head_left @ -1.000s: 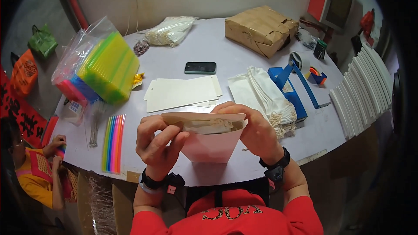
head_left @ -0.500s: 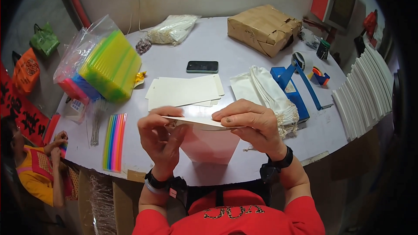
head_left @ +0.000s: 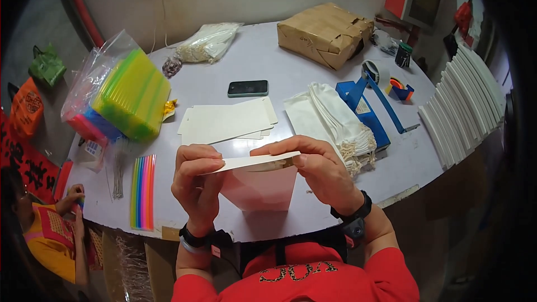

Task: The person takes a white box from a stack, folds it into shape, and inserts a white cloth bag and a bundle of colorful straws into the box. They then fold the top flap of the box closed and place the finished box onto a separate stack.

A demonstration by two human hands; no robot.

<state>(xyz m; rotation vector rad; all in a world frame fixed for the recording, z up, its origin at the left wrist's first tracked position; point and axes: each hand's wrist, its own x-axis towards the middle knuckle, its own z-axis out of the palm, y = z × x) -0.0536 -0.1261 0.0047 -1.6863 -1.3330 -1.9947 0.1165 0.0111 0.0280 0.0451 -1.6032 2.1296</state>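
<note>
A tall carton-like box [head_left: 262,190] with pinkish sides and a white upper edge is upright in front of my chest. My left hand [head_left: 196,182] pinches the white edge at its left end, thumb below and fingers on top. At the right end, my right hand [head_left: 324,176] is closed on the same edge, its thumb at the corner and its fingers along the far side. A dark gap shows beneath the white edge near my right thumb; the inside is mostly hidden. Just beyond my hands lie flat white card pieces [head_left: 226,120], stacked loosely.
White drawstring pouches [head_left: 330,117] lie beside a blue tape dispenser [head_left: 363,106]. Colored straws [head_left: 144,190], bagged straws [head_left: 131,95], a phone [head_left: 248,88] and a brown paper parcel [head_left: 321,33] are around. Stacked white boards [head_left: 464,106] stand right. Another person [head_left: 53,229] sits left.
My right hand has shifted to the right end of the box's edge, and my left fingers now press the left end. The whole view has shifted slightly.
</note>
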